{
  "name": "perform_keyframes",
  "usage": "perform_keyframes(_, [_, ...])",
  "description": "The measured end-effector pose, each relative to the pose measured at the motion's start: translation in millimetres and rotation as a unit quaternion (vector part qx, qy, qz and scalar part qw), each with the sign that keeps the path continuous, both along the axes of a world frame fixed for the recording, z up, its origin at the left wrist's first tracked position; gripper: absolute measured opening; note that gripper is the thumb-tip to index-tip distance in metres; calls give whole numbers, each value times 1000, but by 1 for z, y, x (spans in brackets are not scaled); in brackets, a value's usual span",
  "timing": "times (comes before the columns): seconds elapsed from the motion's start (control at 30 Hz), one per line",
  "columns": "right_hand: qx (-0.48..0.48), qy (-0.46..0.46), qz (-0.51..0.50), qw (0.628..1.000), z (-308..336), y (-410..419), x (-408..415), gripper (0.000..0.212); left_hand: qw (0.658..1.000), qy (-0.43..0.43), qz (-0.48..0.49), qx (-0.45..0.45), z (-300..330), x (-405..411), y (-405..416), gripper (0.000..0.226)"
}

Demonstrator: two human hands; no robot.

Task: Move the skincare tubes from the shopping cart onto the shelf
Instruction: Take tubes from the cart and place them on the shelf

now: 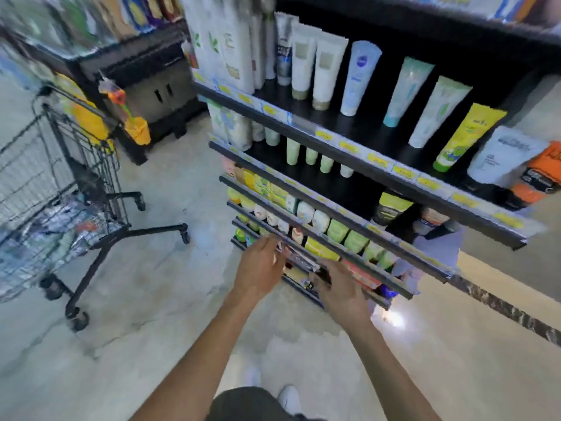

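Fingers of both hands reached into a low shelf, seemingly seating a tube; blur hid whether they clamped anything. Cart stood left.

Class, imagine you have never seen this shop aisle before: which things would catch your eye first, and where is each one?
First, the two bare arms reaching from the bottom of the frame, the left hand and right hand meeting at a low shelf around something too blurred to name. Next, the row of upright skincare tubes on the dark upper shelf, at the upper right. Last, the wire shopping cart standing on the floor at the left.
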State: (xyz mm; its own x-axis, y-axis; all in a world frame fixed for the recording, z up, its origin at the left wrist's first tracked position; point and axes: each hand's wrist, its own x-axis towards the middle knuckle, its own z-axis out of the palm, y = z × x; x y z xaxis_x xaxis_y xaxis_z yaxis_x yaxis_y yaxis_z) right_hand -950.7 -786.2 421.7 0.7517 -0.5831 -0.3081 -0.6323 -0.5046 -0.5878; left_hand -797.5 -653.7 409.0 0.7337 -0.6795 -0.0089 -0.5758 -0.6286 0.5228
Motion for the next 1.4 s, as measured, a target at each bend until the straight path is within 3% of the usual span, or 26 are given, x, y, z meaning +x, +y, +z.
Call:
perform_keyframes(0.1, [-41,32,130,990,-9,38,8,49,997,-14,73,2,-5,-7,57,52])
perform_keyframes(0.27, [-60,22,281,957,-15,92,51,54,980,-33,188,46,-9,-1,157,48])
perform_keyframes(0.63, [-67,-43,469,879,-4,246,216,50,906,-48,416,58,-11,23,359,49])
perform_keyframes(0.77, [-71,-71,496,863,14,304,284,49,883,-38,466,50,-15,43,414,54])
perform_keyframes(0.9, [-68,-81,504,857,22,347,344,47,863,-17,503,44,-21,76,449,40])
perform_keyframes(1.13, [-49,-57,508,858,5,382,431,45,862,24,504,35,-24,173,471,43])
perform_keyframes(1.4, [-11,-6,493,870,-27,387,557,45,870,27,490,53,-17,356,504,46])
